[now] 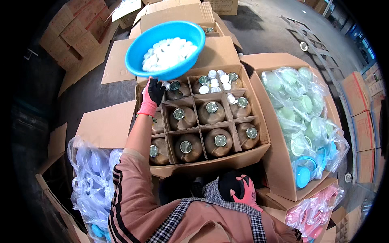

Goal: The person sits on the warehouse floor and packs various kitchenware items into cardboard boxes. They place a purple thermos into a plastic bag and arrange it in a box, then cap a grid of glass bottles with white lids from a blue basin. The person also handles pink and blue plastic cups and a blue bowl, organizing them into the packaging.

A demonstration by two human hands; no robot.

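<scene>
My left hand (153, 92), in a pink and black glove, is stretched over the far left of a divided cardboard box (210, 168), just below the near rim of a blue basin (133, 60). Its fingers are bent around a small white cap (165, 85), partly hidden by the glove. White rounded pieces (168, 52) are heaped in the basin. Round glass bottles (212, 111) stand upright in the cells, with several white caps (212, 83) among the far ones. My right hand (246, 193), gloved in pink, rests on my dark-clad knee with fingers spread, holding nothing.
At right stands a carton of pale green bagged lids (304, 105) with blue ones (304, 176) at its near end. Pink bagged pieces (312, 214) lie nearer; purple bagged pieces (95, 170) are at left. Stacked cartons (79, 32) rise far left, others (362, 125) far right.
</scene>
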